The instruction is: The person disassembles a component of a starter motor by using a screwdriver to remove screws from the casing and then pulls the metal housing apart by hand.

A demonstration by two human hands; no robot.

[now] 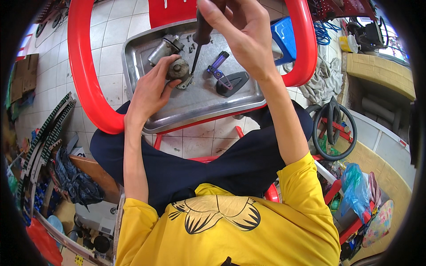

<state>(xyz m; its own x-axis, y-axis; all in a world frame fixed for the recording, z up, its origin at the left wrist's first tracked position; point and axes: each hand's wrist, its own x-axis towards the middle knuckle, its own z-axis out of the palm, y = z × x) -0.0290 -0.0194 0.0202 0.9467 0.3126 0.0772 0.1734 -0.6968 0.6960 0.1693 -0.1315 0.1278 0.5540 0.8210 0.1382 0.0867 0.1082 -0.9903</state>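
Round metal part [179,67]: likely heavy, stiff, perhaps slick; best gripped by its sides; my left hand [153,90] clasps it; my right hand [249,43] holds a screwdriver [202,36].

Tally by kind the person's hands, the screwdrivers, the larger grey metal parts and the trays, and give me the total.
Hands: 2, left hand and right hand
Screwdrivers: 1, the dark-handled screwdriver
Larger grey metal parts: 2, the round part and the cylindrical part
Trays: 1, the metal tray
Total: 6
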